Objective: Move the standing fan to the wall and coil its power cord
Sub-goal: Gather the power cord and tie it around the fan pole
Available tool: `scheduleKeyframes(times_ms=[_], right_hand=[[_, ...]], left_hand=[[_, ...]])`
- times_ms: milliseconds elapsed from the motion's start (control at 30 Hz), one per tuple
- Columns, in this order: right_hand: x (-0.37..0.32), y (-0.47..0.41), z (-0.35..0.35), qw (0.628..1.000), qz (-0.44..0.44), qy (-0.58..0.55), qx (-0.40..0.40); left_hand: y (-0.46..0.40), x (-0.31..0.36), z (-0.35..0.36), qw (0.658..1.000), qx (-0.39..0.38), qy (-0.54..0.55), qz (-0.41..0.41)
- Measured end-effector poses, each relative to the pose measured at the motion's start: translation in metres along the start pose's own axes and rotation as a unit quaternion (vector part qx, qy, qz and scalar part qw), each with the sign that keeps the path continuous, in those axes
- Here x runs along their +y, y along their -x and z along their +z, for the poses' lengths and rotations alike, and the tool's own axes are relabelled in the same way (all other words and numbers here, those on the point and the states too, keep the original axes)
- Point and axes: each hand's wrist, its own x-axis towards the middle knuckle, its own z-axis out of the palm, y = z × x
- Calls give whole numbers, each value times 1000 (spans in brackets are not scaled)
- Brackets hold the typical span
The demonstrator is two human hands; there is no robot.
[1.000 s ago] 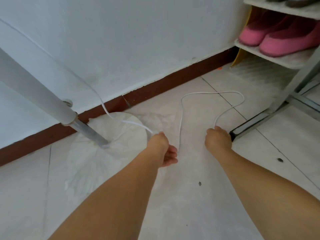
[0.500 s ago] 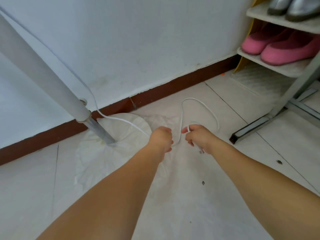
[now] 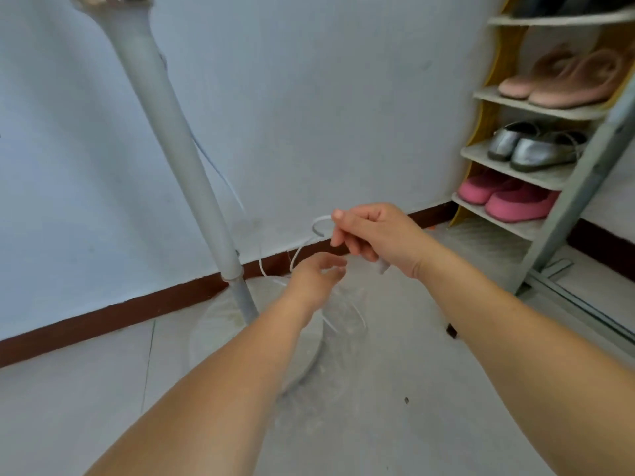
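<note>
The standing fan's grey pole (image 3: pixel 192 187) rises at the left from its round white base (image 3: pixel 240 324), which sits on the floor close to the wall (image 3: pixel 343 97). The thin white power cord (image 3: pixel 318 223) runs down along the pole and loops between my hands. My right hand (image 3: pixel 381 235) is raised and pinches a small loop of the cord; a grey piece, perhaps the plug, shows under its palm. Just below it, my left hand (image 3: pixel 312 276) is blurred, its fingers curled round cord strands, with loops hanging beneath it.
A shoe rack (image 3: pixel 536 108) with several pairs of shoes stands against the wall at the right. A slanted grey metal frame (image 3: pixel 584 187) leans in front of it. A dark red baseboard (image 3: pixel 103 321) lines the wall. The floor is pale tile.
Both hands have risen off the floor and come together. The long cord loop that lay on the tiles is now gathered up between them. The camera has tilted upward.
</note>
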Motion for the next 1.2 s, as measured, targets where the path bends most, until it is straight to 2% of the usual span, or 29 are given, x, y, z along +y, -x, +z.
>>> scheduleKeyframes(times_ms=[33,67,100,167,233,300,333,367,400,433,467,500,533,567,700,800,833,900,967,1000,1133,1200], right_hand=[[-8,-1,-2,1000,-3,-6,5],[-19,-2,-2,1000,-8,-11,5],[-26,-2,-3,1000,-12,-18,-4],[-35,-2,-6,999,-10,-27,-29],[-43,0,-8,998,-9,-42,-49],[-47,2,-10,996,-15,-68,-51],[-49,2,-11,996,-18,-76,-47],[-50,3,-12,996,-19,-80,-42],[-50,3,-13,996,-17,-82,-34],[-50,4,-13,996,-13,-83,-26],[-51,5,-14,996,-10,-89,-20],[-52,7,-14,995,-9,-98,-17],[-53,8,-15,994,-14,-109,-17],[-55,9,-15,992,-24,-120,-19],[-59,10,-15,982,-62,-178,-12],[-57,12,-16,983,-57,-176,-8],[-54,14,-17,986,-51,-159,-12],[-47,17,-21,994,-39,-103,-26],[-38,19,-23,999,-15,-16,-41],[-32,20,-23,998,5,32,-48],[-4,15,-6,980,86,169,-63],[11,9,6,972,110,205,-47]], left_hand=[[3,-1,-1,999,22,37,-32],[9,4,-6,988,40,119,-91],[15,9,-12,960,36,227,-159],[24,15,-18,871,10,431,-236],[29,20,-26,800,-5,545,-249],[31,27,-31,770,7,590,-243],[31,31,-31,766,24,599,-231],[31,37,-30,776,50,591,-216],[30,41,-30,813,100,539,-197],[28,42,-29,872,160,428,-175],[23,40,-29,928,215,270,-142],[20,38,-32,959,243,115,-92],[17,37,-35,970,239,-3,-42],[13,38,-40,975,209,-72,-10],[2,43,-55,985,60,-158,29],[1,49,-56,989,33,-139,29],[1,50,-56,994,44,-95,26],[-1,53,-58,994,83,70,-9],[0,58,-66,969,121,211,-41],[0,61,-71,958,132,249,-48],[3,70,-85,930,125,342,-49],[5,76,-85,925,110,362,-38]])
